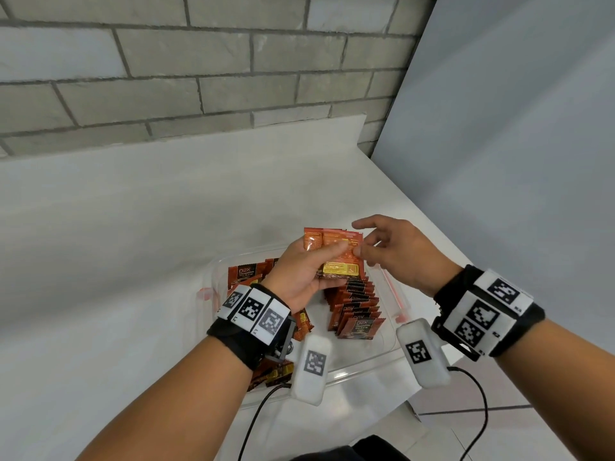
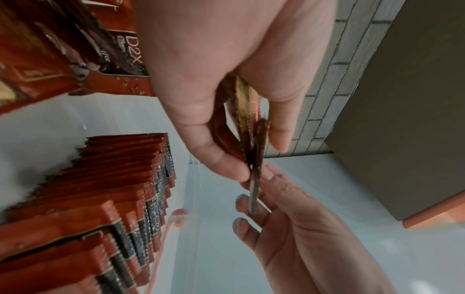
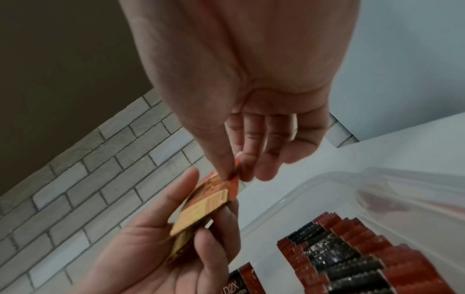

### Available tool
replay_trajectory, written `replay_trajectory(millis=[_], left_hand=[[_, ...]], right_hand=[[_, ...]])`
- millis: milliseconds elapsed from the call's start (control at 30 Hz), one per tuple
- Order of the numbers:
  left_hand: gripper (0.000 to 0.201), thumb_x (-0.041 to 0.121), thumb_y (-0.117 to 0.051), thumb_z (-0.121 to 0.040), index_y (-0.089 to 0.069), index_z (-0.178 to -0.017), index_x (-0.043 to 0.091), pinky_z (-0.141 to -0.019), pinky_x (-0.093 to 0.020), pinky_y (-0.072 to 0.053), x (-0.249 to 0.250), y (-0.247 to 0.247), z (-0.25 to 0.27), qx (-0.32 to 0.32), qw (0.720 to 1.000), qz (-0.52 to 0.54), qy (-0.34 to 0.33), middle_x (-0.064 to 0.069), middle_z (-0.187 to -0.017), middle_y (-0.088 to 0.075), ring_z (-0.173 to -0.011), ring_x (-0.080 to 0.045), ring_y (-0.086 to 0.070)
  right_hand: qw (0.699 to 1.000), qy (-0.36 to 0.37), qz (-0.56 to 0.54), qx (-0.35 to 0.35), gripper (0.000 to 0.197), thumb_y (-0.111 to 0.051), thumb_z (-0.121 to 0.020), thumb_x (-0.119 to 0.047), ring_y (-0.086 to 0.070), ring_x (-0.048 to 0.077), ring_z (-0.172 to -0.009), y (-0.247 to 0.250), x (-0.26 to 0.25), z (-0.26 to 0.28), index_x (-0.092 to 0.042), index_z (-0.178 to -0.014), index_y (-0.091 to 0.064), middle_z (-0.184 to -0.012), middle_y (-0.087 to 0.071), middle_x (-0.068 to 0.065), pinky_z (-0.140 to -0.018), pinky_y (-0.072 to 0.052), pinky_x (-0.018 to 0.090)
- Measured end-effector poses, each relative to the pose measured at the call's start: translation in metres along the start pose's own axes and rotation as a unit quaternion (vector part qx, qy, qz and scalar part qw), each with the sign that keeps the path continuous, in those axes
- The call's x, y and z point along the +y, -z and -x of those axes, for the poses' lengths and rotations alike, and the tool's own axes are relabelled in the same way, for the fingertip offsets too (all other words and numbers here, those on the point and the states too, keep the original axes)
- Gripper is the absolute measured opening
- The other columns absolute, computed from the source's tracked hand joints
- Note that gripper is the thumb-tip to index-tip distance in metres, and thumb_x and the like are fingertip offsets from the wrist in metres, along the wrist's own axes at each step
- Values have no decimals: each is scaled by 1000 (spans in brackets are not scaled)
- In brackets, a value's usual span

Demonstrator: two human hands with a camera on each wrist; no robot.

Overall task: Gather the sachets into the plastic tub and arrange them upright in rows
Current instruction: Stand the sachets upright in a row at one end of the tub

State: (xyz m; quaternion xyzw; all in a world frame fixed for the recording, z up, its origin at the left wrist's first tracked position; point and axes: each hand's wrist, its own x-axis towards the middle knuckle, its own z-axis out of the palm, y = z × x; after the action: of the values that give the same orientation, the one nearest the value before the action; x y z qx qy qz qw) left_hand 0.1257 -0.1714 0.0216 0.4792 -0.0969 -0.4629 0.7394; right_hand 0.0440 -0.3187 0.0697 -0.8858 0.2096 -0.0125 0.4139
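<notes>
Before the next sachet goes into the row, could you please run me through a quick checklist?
1. Left hand grips the stack of sachets: ok.
2. Right hand pinches the stack's front sachet at its edge: ok.
3. Only one sachet pinched: cannot tell.
4. Upright row in the plastic tub stands orderly: ok.
5. All sachets upright: not ok, loose sachets lie at the tub's left side.
</notes>
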Motion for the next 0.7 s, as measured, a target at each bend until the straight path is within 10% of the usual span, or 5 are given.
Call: replay_trajectory(millis=[100, 300, 400, 567, 700], left_hand=[[48, 43, -60, -83, -62, -117, 9, -70, -31, -54, 4, -2, 0, -2, 999, 33, 24, -15, -108, -69, -97, -26, -65], [40, 42, -50, -93, -61, -110, 7, -63, -33, -57, 7, 1, -2, 21, 991, 125, 40, -18, -96, -67, -82, -28, -65], [39, 28, -59, -87, -58, -117, 3, -70, -34, -59, 8, -3, 1, 1, 991, 133, 18, -20, -112, -64, -93, -29, -65], [25, -3, -52, -91, -59, -114, 5, -80, -40, -58, 11, -2, 0, 10, 996, 83, -36, -19, -115, -66, -98, -28, -66], [30, -8, -52, -90, -55, -119, -1, -79, -41, -58, 13, -3, 3, -2, 997, 65, -50, -18, -112, -67, -96, -28, -68]], right_hand=[[998, 10, -42, 43, 16, -71, -84, -12, -63, 21, -68, 5, -1, -1, -24, -88, -61, -80, -68, 8, -67, -53, 40], [983, 114, 1, 144, 20, -74, -80, -12, -53, 9, -66, 11, -5, 13, -21, -73, -57, -75, -58, -7, -61, -40, 14], [971, 191, 114, 89, 15, -76, -77, -8, -48, 7, -69, 3, 0, 21, -19, -80, -66, -82, -52, -4, -65, -37, 7], [996, 75, 51, 23, 28, -67, -82, -9, -55, 5, -91, 5, 4, 25, -32, -96, -58, -104, -58, -6, -73, -40, 8], [994, -42, -97, -12, 22, -69, -86, -23, -68, 16, -79, 3, 1, 25, -21, -100, -53, -87, -74, 1, -70, -48, 28]])
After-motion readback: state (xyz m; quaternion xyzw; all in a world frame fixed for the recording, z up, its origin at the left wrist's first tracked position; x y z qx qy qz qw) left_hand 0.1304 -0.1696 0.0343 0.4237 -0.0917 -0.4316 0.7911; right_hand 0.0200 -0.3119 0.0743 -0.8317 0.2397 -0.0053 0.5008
